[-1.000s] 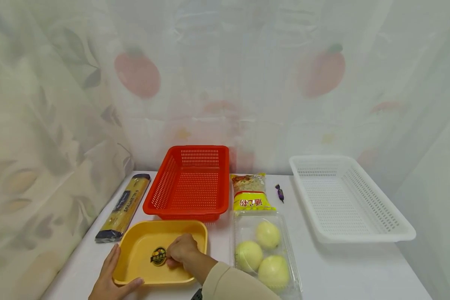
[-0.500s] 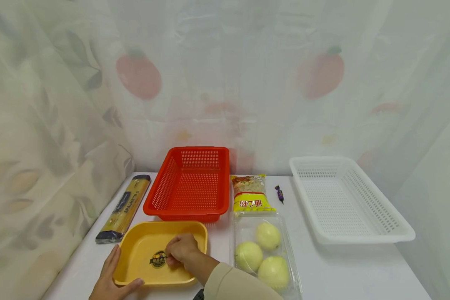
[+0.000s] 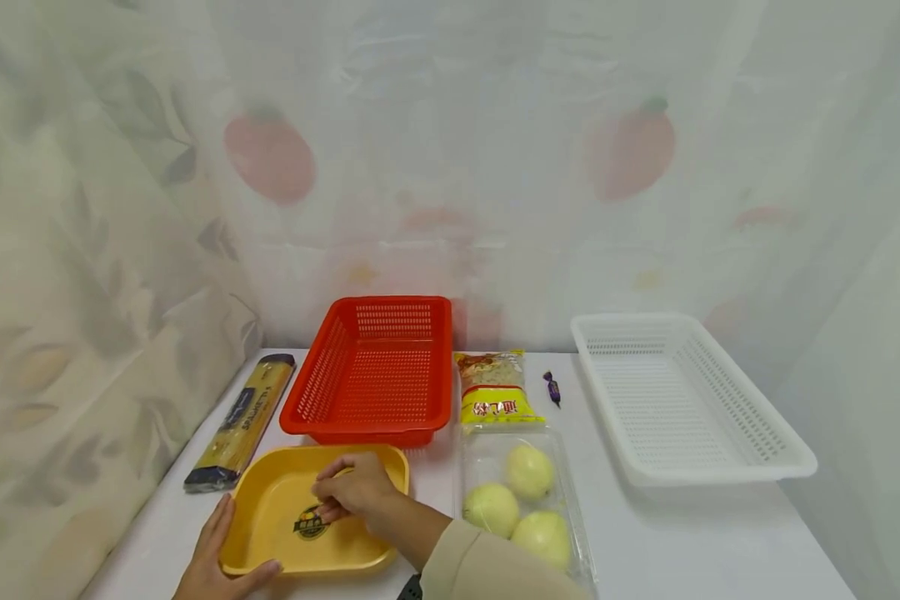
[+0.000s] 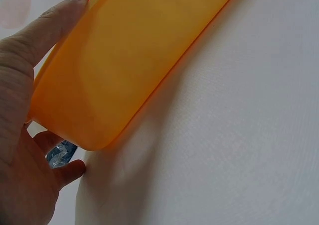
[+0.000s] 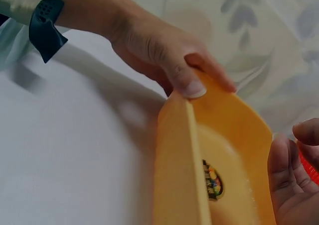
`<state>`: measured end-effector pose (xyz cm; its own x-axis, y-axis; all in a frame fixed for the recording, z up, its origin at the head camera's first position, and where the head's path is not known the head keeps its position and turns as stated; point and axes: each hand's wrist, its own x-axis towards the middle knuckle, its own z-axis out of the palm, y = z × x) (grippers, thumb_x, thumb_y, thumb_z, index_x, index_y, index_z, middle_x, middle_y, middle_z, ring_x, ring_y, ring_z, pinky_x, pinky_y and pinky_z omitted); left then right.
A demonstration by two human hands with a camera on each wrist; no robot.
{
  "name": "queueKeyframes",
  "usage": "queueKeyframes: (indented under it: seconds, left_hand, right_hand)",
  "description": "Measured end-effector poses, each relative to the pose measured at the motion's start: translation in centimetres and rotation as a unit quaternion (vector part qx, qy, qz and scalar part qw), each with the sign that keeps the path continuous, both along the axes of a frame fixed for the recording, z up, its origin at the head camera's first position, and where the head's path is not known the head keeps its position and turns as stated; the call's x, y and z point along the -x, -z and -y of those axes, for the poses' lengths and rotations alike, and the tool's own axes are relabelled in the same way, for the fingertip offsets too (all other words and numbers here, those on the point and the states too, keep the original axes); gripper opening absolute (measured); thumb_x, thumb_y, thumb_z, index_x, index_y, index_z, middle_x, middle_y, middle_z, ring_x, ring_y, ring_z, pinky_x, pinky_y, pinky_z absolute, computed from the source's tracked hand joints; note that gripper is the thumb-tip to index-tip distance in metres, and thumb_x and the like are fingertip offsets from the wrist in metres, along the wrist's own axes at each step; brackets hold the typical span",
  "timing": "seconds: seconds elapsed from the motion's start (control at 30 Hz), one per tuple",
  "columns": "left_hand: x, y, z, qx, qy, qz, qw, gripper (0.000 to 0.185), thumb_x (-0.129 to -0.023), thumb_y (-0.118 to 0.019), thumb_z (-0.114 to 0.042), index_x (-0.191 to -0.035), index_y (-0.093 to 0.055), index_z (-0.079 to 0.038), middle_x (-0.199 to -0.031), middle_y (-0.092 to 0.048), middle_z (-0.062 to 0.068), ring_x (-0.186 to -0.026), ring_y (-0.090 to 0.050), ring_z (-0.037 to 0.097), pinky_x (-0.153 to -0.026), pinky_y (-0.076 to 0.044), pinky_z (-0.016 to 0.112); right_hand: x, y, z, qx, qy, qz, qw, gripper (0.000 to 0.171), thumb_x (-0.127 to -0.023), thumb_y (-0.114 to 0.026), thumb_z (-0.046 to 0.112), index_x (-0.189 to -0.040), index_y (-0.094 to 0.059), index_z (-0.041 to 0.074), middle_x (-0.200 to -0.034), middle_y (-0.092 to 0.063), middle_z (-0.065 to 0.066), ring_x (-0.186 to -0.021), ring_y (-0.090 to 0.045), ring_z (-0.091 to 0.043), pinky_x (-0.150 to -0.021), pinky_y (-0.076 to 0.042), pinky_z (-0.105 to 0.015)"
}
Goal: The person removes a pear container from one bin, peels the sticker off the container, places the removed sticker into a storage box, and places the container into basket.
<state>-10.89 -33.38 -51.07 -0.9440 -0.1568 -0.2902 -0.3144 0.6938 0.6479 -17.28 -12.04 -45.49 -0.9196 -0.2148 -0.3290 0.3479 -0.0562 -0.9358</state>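
A yellow tray [image 3: 270, 508] lies at the table's front left with a round sticker [image 3: 310, 525] on its floor. My left hand [image 3: 210, 562] grips its front-left corner, thumb over the rim. My right hand [image 3: 354, 492] hovers just above the sticker with loosely curled fingers that hold nothing. In the left wrist view my left hand [image 4: 20, 135] clasps the tray's [image 4: 124, 51] orange underside. The right wrist view shows the left hand [image 5: 154, 51] on the tray's rim [image 5: 179, 185], the sticker [image 5: 213, 181] inside, and my right hand's fingers [image 5: 289, 180] at the frame's right edge.
Behind the tray stands a red basket [image 3: 360, 432], with a spaghetti pack [image 3: 242, 421] to its left. A noodle bag [image 3: 495, 387], a small purple candy [image 3: 551, 388] and a clear box [image 3: 487, 454] of three pale fruits lie mid-table. A white basket [image 3: 720, 473] stands right. Curtains hang behind and left.
My right hand has lifted off the sticker and drawn slightly back, its fingers looser. The left hand keeps its grip on the tray corner.
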Motion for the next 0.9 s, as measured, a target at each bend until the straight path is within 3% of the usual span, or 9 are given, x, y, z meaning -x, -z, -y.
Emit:
queueKeyframes:
  seconds: [0.5,0.9]
  left_hand:
    - [0.2,0.3,0.4,-0.006,-0.006,0.015,0.9999,0.132,-0.072,-0.078,-0.057,-0.148,0.016,-0.002,-0.154,0.019,0.024,-0.135,-0.004,0.053,-0.104,-0.012,0.064]
    - [0.2,0.5,0.4,-0.013,-0.006,0.015,0.9998,0.132,-0.072,-0.080,-0.054,-0.149,0.013,0.000,-0.154,0.018,0.025,-0.135,-0.004,0.053,-0.106,-0.011,0.063]
  right_hand:
    - [-1.3,-4.0,-3.9,0.077,-0.072,-0.040,0.994,0.011,-0.080,-0.075,-0.001,-0.088,-0.068,0.003,-0.075,-0.068,-0.015,-0.053,-0.062,-0.017,-0.051,-0.055,-0.029]
    - [-2.3,-5.6,-6.7,0.080,-0.090,-0.068,0.990,0.013,-0.079,-0.076,0.002,-0.089,-0.069,0.006,-0.078,-0.069,-0.013,-0.057,-0.064,-0.018,-0.055,-0.057,-0.032]
